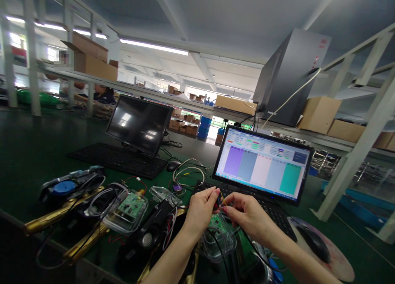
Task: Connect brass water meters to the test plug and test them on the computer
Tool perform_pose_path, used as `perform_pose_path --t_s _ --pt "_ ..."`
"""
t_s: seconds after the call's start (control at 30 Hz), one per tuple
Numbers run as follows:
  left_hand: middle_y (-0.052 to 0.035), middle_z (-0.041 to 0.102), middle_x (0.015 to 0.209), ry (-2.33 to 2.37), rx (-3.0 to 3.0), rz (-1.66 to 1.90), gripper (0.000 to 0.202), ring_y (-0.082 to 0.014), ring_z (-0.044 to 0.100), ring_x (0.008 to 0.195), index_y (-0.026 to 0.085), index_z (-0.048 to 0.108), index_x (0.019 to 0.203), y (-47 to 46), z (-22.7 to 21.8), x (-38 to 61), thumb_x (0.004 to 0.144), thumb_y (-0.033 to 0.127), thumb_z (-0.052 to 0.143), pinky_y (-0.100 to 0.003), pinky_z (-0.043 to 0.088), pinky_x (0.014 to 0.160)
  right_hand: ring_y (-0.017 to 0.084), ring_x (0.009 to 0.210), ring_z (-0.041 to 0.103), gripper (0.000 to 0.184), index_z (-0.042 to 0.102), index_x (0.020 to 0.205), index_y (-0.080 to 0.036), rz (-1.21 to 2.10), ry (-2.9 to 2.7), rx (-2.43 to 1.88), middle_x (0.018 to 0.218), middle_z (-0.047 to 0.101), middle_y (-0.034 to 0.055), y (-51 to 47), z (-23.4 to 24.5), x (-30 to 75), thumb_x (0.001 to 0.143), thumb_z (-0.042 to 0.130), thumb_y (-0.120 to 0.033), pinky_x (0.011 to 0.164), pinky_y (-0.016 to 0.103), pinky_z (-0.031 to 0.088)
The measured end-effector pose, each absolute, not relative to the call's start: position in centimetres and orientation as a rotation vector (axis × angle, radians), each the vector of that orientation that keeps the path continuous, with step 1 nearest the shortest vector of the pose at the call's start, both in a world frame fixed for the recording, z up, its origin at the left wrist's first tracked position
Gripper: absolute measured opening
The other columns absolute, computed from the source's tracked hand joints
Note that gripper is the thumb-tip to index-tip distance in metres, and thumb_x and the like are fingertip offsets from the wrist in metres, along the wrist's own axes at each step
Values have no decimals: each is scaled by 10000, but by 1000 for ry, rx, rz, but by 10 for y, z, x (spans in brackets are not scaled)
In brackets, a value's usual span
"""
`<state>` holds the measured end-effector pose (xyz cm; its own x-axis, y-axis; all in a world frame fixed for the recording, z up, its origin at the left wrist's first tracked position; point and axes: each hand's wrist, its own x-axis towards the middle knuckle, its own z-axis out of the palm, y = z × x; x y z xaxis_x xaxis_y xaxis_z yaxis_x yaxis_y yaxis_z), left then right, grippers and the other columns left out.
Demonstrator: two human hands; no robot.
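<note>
My left hand [201,210] and my right hand [247,213] meet in front of the lit monitor [262,165], fingertips pinched together on thin coloured wires [221,202] with a small connector. Just below the hands lies a clear plastic housing with a green circuit board [216,228] inside. A second clear housing with a green board [129,208] lies to the left, among red, white and black leads.
A dark monitor [138,123] and black keyboard [119,158] stand at the left back. A mouse [313,241] on a round pad lies right. Gold-coloured bars [55,216] and black speaker parts [148,236] crowd the near edge. A computer tower [290,76] and cardboard boxes sit on the shelf.
</note>
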<state>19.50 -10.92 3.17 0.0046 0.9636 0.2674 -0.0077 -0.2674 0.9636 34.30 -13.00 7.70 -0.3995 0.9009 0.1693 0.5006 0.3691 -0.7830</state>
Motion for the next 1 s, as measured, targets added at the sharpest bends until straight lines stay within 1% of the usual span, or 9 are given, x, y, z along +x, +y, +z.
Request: perform_pose_path --t_s 0.1,0.2,0.37,0.5,0.6,0.73,0.87,0.93,1.0 --pt "5 534 685 1019 1372 1406 408 -149 576 622 142 556 773 -107 30 195 806 546 504 -289 564 570 90 491 469 193 620 883 -142 875 -2002 -1215 538 544 -37 -131 76 342 814 534 -300 485 216 312" --pt "-12 585 729 947 1336 1395 389 -159 621 631 142 545 868 -105 28 197 826 525 485 -311 571 613 95 493 475 204 597 841 -142 845 -1937 -1246 534 548 -30 -129 75 343 822 522 -331 496 225 327" --pt "-83 664 879 895 1309 1353 313 -170 664 697 119 498 1066 -104 28 200 817 304 539 -324 561 704 110 513 507 227 567 847 -146 843 -1848 -1239 542 565 -22 -121 73 350 824 502 -362 513 235 346" --pt "-115 674 935 932 1280 1331 272 -171 671 733 107 508 1089 -107 32 200 836 208 502 -299 547 698 113 507 499 265 583 925 -134 829 -1879 -1288 531 564 -27 -117 67 354 815 514 -364 518 240 336" --pt "-115 683 922 956 1239 1313 246 -170 673 747 100 533 1070 -109 34 200 831 148 500 -294 545 717 114 520 494 263 618 869 -133 848 -1932 -1336 551 576 -11 -116 62 356 812 517 -369 511 240 324" --pt "-92 685 881 978 1252 1304 254 -173 672 731 102 559 1074 -107 30 200 830 137 499 -311 560 718 107 523 490 242 597 727 -143 830 -1961 -1359 565 581 0 -118 58 355 813 512 -352 511 235 323" --pt "-69 672 813 1070 1295 1317 267 -176 669 715 100 570 1081 -106 28 201 827 136 494 -324 577 709 102 515 486 226 588 704 -149 858 -2008 -1334 561 579 -5 -129 59 356 816 510 -330 502 227 315" --pt "-76 674 853 1141 1327 1329 261 -171 675 743 111 557 1085 -107 32 201 839 142 478 -298 577 691 104 528 493 222 594 716 -149 892 -2012 -1316 573 581 -4 -138 61 361 813 521 -335 506 225 320" --pt "-83 675 933 1259 1414 1297 262 -165 681 762 135 523 1113 -105 42 198 865 179 452 -252 565 612 108 545 497 237 590 729 -150 930 -1987 -1309 589 579 -2 -148 62 370 812 529 -363 516 227 331"
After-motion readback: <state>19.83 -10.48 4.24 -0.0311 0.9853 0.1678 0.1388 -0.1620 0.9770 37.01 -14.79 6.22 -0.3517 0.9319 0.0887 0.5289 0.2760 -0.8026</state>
